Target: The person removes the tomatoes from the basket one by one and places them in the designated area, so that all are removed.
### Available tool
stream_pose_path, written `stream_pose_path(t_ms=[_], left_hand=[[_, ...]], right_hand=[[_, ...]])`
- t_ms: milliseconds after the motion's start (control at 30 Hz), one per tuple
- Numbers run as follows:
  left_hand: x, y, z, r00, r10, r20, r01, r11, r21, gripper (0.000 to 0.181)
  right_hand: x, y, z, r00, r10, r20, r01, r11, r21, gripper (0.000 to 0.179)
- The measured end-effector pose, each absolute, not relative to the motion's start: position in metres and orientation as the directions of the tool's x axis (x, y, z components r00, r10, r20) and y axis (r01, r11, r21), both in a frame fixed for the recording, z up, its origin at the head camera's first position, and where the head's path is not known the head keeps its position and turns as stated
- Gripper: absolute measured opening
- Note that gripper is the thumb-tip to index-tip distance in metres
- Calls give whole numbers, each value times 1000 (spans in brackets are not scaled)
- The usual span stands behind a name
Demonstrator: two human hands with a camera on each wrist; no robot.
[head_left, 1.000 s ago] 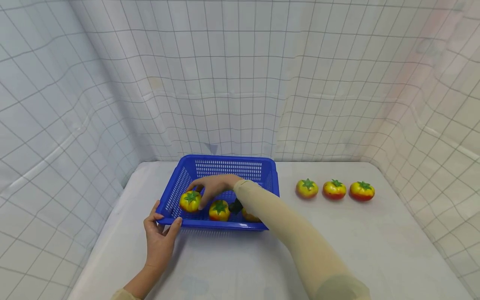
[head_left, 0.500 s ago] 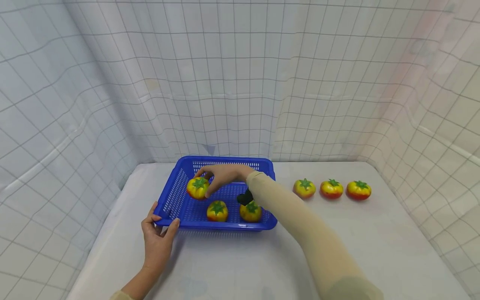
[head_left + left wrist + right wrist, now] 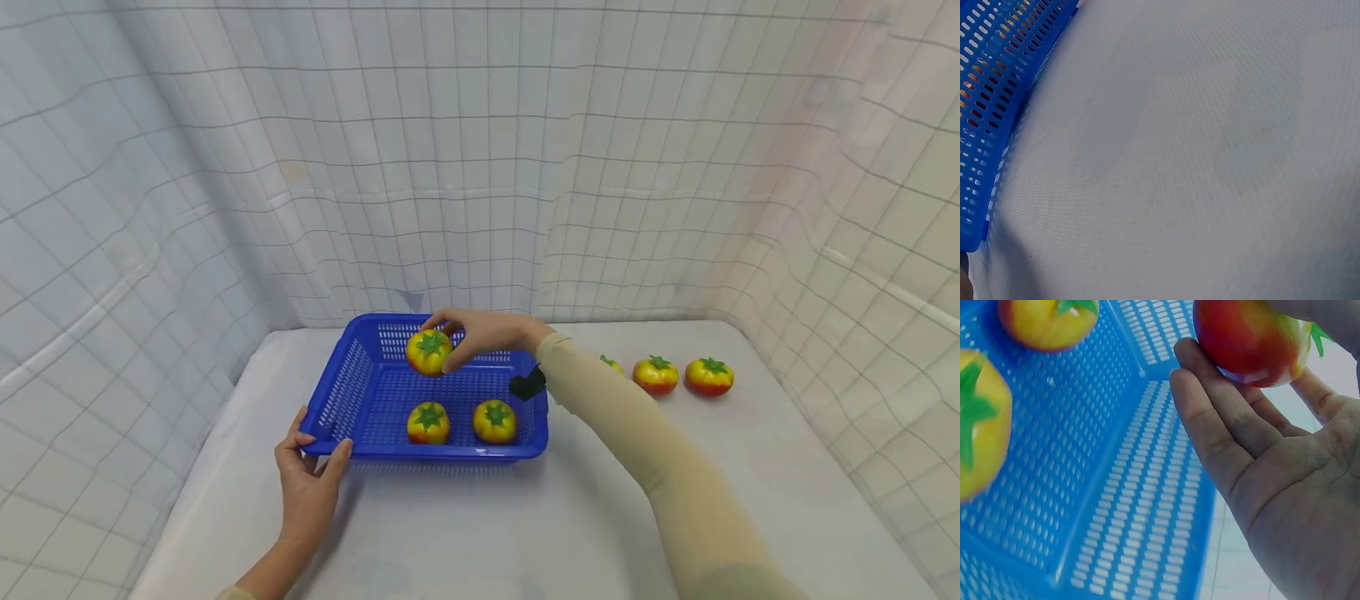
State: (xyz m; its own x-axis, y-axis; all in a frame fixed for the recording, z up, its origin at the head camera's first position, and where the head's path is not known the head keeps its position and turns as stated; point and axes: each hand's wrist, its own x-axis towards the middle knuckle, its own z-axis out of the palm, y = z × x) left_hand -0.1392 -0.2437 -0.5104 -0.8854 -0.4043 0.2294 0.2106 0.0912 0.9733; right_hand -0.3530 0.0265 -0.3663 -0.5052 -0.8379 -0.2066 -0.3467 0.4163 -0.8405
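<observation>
A blue plastic basket (image 3: 420, 452) with slotted walls stands left of centre on the table. My left hand (image 3: 306, 487) grips its near left corner, thumb on the front rim. Over the far half of the basket my right hand (image 3: 491, 333) pinches a yellow-and-red tomato (image 3: 429, 353) with a green leafy top. In the right wrist view the red underside of that tomato (image 3: 1250, 344) shows between the thumb and fingers. Inside, along the near wall, lie a second tomato (image 3: 428, 423) and a third tomato (image 3: 495, 422). The left wrist view shows mostly tabletop beside the basket wall (image 3: 997, 94).
Right of the basket, a row of tomatoes lies on the white table (image 3: 600, 500): one tomato (image 3: 656, 377) in the middle, another tomato (image 3: 708, 378) at the right end, and one partly behind the right sleeve (image 3: 637, 433). Gridded white curtains (image 3: 465, 167) close in the back and sides.
My right hand has lifted the tomato from the basket's near left corner and carried it up, back and to the right. The left hand keeps its grip on the corner.
</observation>
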Motion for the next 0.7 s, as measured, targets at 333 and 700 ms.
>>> stream_pose_path(t_ms=[333,700], left_hand=[[-138,-241,-508,-885,-412,218,196,96,976,44],[-137,-241,-508,-883,-416,216,198,88,976,45]], right_hand=[[-353,70,-356,-577,-799,-168,-321,411,-853,72],[-346,120,-358,-664,-735,-140,-287,423,-859,74]])
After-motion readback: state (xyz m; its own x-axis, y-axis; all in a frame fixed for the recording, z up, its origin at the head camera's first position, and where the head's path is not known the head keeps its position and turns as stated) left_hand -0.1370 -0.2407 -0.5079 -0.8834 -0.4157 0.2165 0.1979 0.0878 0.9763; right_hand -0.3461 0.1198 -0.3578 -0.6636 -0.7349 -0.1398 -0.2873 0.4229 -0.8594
